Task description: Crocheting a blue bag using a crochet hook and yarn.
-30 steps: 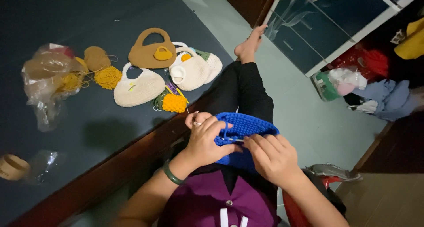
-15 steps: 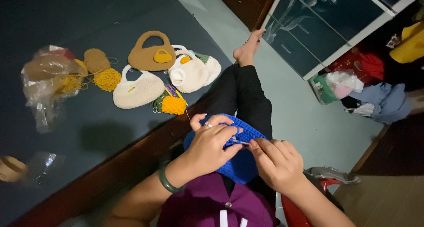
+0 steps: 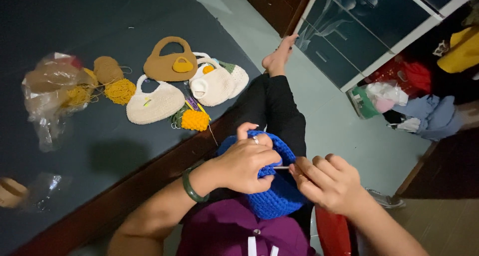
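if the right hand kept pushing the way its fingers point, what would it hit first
The right hand points left across the lap, holding a thin hook. Going straight on, it would probably first meet the blue crocheted piece, then the left hand gripping it. Depth is hard to judge.

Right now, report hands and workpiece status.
Left hand gripping blue crochet piece on lap. Right hand working thin crochet hook into it. Nothing in the way.

Our left hand (image 3: 244,164) curls inward, fingers bent and thumb raised, a ring on one finger and a green bangle at the wrist. Our right hand (image 3: 327,181) sits just beside it, fingers folded in a pinching grip.
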